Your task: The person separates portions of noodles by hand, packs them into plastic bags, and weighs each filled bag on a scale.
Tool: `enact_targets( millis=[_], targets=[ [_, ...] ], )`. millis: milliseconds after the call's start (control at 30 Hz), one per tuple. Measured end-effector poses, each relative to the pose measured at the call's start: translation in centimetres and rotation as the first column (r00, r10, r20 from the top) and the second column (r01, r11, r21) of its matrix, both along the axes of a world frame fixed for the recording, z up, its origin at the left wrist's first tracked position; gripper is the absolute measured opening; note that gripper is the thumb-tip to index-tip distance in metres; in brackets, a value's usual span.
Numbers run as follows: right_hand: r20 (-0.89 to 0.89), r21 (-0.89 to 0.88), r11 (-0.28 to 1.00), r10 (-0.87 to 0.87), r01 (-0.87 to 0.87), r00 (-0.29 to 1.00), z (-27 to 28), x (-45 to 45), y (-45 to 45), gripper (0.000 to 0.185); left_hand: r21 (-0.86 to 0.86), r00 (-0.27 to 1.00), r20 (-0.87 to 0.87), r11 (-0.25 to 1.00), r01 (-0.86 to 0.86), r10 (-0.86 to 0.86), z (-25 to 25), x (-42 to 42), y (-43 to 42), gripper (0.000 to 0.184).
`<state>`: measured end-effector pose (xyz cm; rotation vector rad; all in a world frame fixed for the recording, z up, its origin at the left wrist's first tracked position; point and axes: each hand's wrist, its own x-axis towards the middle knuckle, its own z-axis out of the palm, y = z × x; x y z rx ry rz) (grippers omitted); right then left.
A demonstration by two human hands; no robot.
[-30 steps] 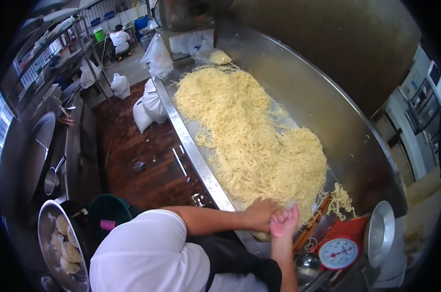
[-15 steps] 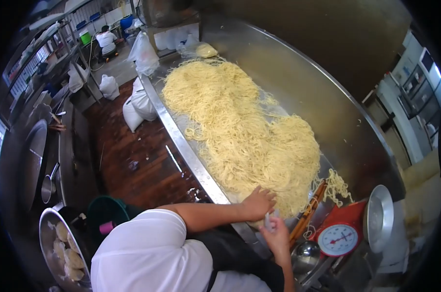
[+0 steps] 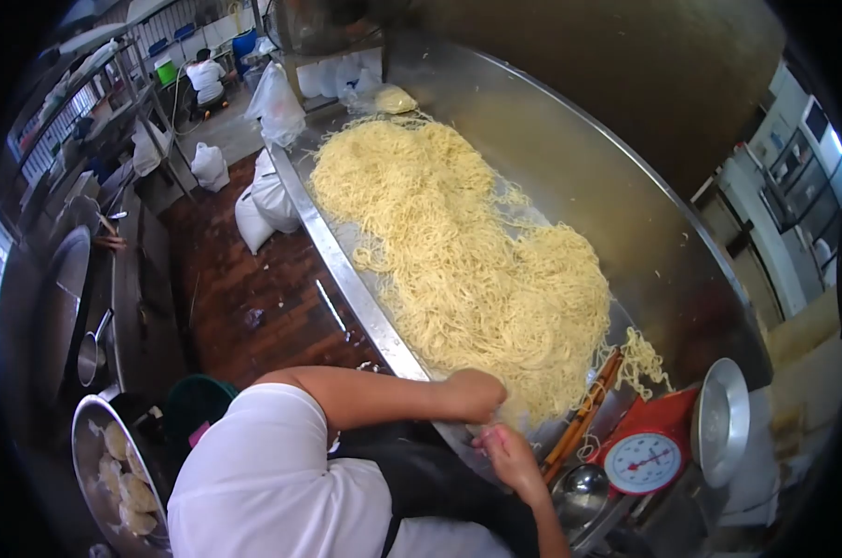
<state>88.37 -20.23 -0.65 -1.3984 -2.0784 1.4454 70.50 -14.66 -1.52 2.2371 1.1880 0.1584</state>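
A big heap of pale yellow noodles (image 3: 477, 260) covers much of the steel trough (image 3: 344, 276). At its near end my left hand (image 3: 477, 396) is closed, knuckles up, its fingers largely hidden from above. A clear, filmy plastic bag (image 3: 514, 409) shows beside it, partly covered by the hands. Just below, my right hand (image 3: 510, 453) pinches the bag with its fingers pressed together. What the bag contains cannot be made out.
To the right are wooden sticks (image 3: 583, 414), a red dial scale (image 3: 644, 463) with a metal pan (image 3: 721, 423), and a steel bowl (image 3: 581, 493). A metal basin (image 3: 91, 465) holds pale bundles at left. Another person (image 3: 205, 79) sits far back.
My left hand has turned and curled from spread fingers into a closed hand, shifting slightly left and down. My right hand has moved slightly left and down with the plastic.
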Motion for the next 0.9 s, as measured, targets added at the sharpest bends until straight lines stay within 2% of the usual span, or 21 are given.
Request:
enact_targets(
  millis=[33, 67, 133, 167, 200, 233, 267, 367, 400, 467, 500, 567, 600, 667, 767, 867, 900],
  targets=[
    [0.028, 0.159, 0.987, 0.014, -0.018, 1.0, -2.0, 0.4, 0.5, 0.029, 0.283, 0.985, -0.17, 0.956, 0.077, -0.029, 1.6, 0.0, -0.1, 0.017],
    [-0.084, 0.189, 0.976, -0.096, 0.11, 0.992, -3.5, 0.3, 1.1, 0.027, 0.422, 0.993, -0.101, 0.902, 0.091, -0.054, 1.8, 0.0, -0.2, 0.013],
    [-0.316, 0.207, 0.903, -0.303, 0.377, 0.899, -5.2, 0.0, 2.1, 0.024, 0.445, 0.997, 0.051, 0.895, 0.027, -0.055, 0.5, 0.0, 0.6, 0.013],
    [-0.409, -0.105, 0.846, -0.516, 0.523, 0.753, -5.3, -0.5, 2.2, 0.022, 0.456, 0.99, 0.12, 0.89, 0.007, -0.069, -0.5, 0.0, 1.2, 0.012],
    [-0.417, -0.417, 0.697, -0.717, 0.583, 0.558, -5.0, -1.5, 2.5, 0.02, 0.368, 0.975, 0.209, 0.93, -0.009, -0.073, -1.1, 0.0, 1.5, 0.013],
    [-0.339, -0.688, 0.478, -0.877, 0.545, 0.342, -4.8, -2.0, 2.6, 0.018, 0.384, 0.976, 0.2, 0.923, 0.003, -0.087, -1.6, 0.1, 1.7, 0.014],
    [-0.321, -0.857, 0.369, -0.928, 0.361, 0.188, -4.7, -1.6, 2.8, 0.011, 0.399, 0.976, 0.192, 0.917, 0.014, -0.099, -2.2, 0.2, 1.8, 0.015],
    [-0.327, -0.945, 0.327, -0.943, -0.001, 0.064, -6.2, -0.1, 3.3, 0.009, 0.405, 0.965, 0.254, 0.914, -0.038, -0.072, -2.7, 0.5, 1.8, 0.023],
    [-0.283, -0.955, 0.286, -0.958, 0.079, 0.042, -5.6, -0.4, 3.4, 0.009, 0.401, 0.957, 0.286, 0.913, -0.07, -0.052, -2.8, 0.5, 1.8, 0.026],
    [-0.201, -0.955, 0.192, -0.98, 0.227, -0.017, -3.9, -1.8, 4.0, 0.008, 0.305, 0.974, 0.226, 0.948, -0.086, 0.016, -1.2, 0.3, 1.8, 0.029],
    [-0.292, -0.895, 0.283, -0.956, 0.345, 0.027, -4.4, -1.9, 4.0, 0.009, 0.256, 0.981, 0.19, 0.962, -0.095, 0.046, -0.7, 0.1, 1.8, 0.03],
    [-0.441, -0.708, 0.449, -0.884, 0.545, 0.155, -5.8, -2.0, 4.1, 0.012, 0.376, 0.967, 0.23, 0.926, 0.015, -0.109, -1.7, 0.1, 2.0, 0.03],
    [-0.441, -0.61, 0.489, -0.863, 0.623, 0.246, -6.3, -2.1, 4.0, 0.015, 0.439, 0.952, 0.245, 0.897, 0.061, -0.184, -1.6, -0.1, 2.2, 0.031],
    [-0.398, -0.384, 0.57, -0.812, 0.726, 0.427, -6.7, -2.5, 4.1, 0.028, 0.459, 0.933, 0.217, 0.874, 0.161, -0.286, -1.0, -0.9, 3.1, 0.03],
    [-0.392, -0.246, 0.649, -0.746, 0.72, 0.538, -4.3, -3.6, 3.7, 0.049, 0.438, 0.92, 0.192, 0.869, 0.231, -0.342, -0.9, -1.8, 3.9, 0.024],
    [-0.364, -0.207, 0.712, -0.692, 0.67, 0.623, -2.6, -4.2, 2.7, 0.067, 0.381, 0.932, 0.144, 0.887, 0.259, -0.334, -1.0, -2.3, 4.3, 0.018],
    [-0.352, -0.159, 0.72, -0.68, 0.675, 0.643, -2.9, -4.2, 2.4, 0.065, 0.357, 0.936, 0.123, 0.895, 0.267, -0.329, -1.1, -2.3, 4.1, 0.016]
  ],
)
